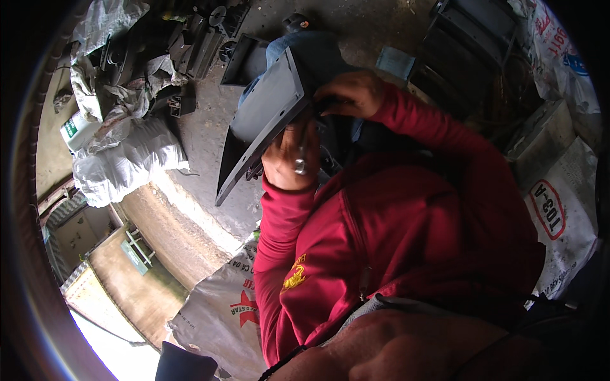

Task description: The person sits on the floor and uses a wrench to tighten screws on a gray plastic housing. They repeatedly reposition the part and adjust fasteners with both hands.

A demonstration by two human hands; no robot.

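Note:
A grey rectangular panel or casing with a raised rim and small holes is tilted in front of my chest. My left hand, with a ring on one finger, grips it from its near side, the fingers partly hidden in shadow. At the panel's right edge, my right hand has its fingers curled and pinched together. Whatever they hold there is too dark to make out. Dark shapes lie in shadow just below the two hands. Blue trousers show behind the panel.
Dark plastic parts lie piled at the far left, by a white plastic bundle. Dark tray-like casings stand at the far right. White printed sacks lie to the right, another sack at lower left. A blue-grey piece rests on the floor.

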